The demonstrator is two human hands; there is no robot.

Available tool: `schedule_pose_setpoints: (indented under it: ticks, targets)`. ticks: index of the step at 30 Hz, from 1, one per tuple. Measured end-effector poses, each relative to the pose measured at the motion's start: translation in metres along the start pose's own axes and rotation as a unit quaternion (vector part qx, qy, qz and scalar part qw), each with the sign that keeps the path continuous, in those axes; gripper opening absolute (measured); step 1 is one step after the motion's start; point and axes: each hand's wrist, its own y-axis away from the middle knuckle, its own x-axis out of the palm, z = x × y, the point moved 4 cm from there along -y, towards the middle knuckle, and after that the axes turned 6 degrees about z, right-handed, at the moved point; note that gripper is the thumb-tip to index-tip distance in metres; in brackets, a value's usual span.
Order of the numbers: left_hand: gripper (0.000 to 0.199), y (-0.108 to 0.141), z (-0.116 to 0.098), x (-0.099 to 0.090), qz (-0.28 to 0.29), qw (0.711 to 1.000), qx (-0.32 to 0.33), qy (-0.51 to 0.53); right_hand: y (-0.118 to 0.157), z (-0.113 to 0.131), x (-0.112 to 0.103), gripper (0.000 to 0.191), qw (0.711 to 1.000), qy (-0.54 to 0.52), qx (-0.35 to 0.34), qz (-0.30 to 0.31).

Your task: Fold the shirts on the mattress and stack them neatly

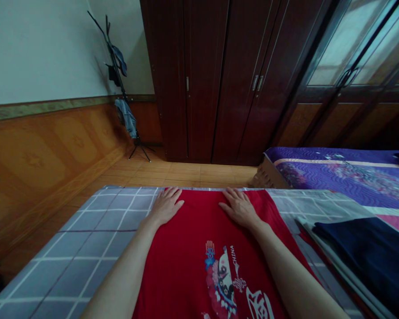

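Note:
A red cloth garment (199, 221) with a printed mask figure and the word CHINA lies spread on a grey-blue checked bed cover (96, 248). On its far left corner rests my left hand (167, 206), palm down with the fingers stretched out. My right hand (240, 207) lies flat on the far edge, right of the middle, with its fingers apart. Neither hand grips anything. The near part of the garment runs out of the frame between my forearms.
Folded clothes, dark blue on top (369, 252), are stacked at the right. Beyond lie a purple patterned bed (346, 170), a dark red wardrobe (206, 88) and a coat stand (115, 57) at the back left. Tiled floor shows past the bed's far edge.

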Motion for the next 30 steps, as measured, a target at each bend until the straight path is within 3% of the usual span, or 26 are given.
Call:
schedule_pose_setpoints:
  ticks: [2,5,7,10,12,15,17,19,22,25,28,30]
  targets:
    - [0.048,0.000,0.005,0.004,0.005,1.000,-0.011,-0.016,0.000,-0.015,0.001,0.062,0.996,0.032,0.081,-0.027]
    - [0.055,-0.001,0.005,0.012,0.048,0.998,0.015,-0.049,-0.001,-0.015,0.005,0.068,0.999,0.044,0.021,-0.015]
    - [0.060,0.000,0.012,0.013,0.056,0.995,-0.017,-0.077,-0.001,-0.018,0.008,0.070,0.999,0.051,0.004,0.001]
    - [0.060,0.003,0.023,0.004,0.010,0.988,-0.104,-0.111,0.002,-0.038,0.002,0.072,0.989,0.070,0.132,-0.020]
    - [0.060,0.003,0.017,-0.002,-0.021,0.988,-0.090,-0.120,0.004,-0.040,-0.003,0.074,0.981,0.071,0.174,-0.046]
    - [0.061,0.000,-0.004,0.002,0.007,0.995,0.015,-0.099,0.001,-0.015,-0.001,0.073,0.996,0.059,0.054,-0.036]
    - [0.062,-0.001,-0.007,0.008,0.055,0.994,0.036,-0.084,0.000,0.001,0.006,0.073,0.999,0.051,-0.015,-0.007]
    - [0.063,0.001,0.003,0.009,0.069,0.993,-0.014,-0.091,-0.001,0.001,0.010,0.074,0.999,0.053,0.009,0.003]
    - [0.062,0.005,0.019,0.001,0.029,0.989,-0.094,-0.114,-0.001,-0.014,0.012,0.074,0.994,0.064,0.088,-0.014]
    - [0.065,0.007,-0.005,0.002,0.034,0.994,-0.038,-0.094,-0.001,-0.024,0.011,0.073,0.993,0.064,0.093,-0.026]
    - [0.069,0.006,-0.050,0.018,0.106,0.990,0.085,-0.049,-0.001,-0.024,0.010,0.073,0.994,0.061,0.087,-0.028]
    - [0.070,0.007,-0.064,0.025,0.139,0.984,0.106,-0.046,-0.001,-0.022,0.009,0.073,0.994,0.061,0.085,-0.030]
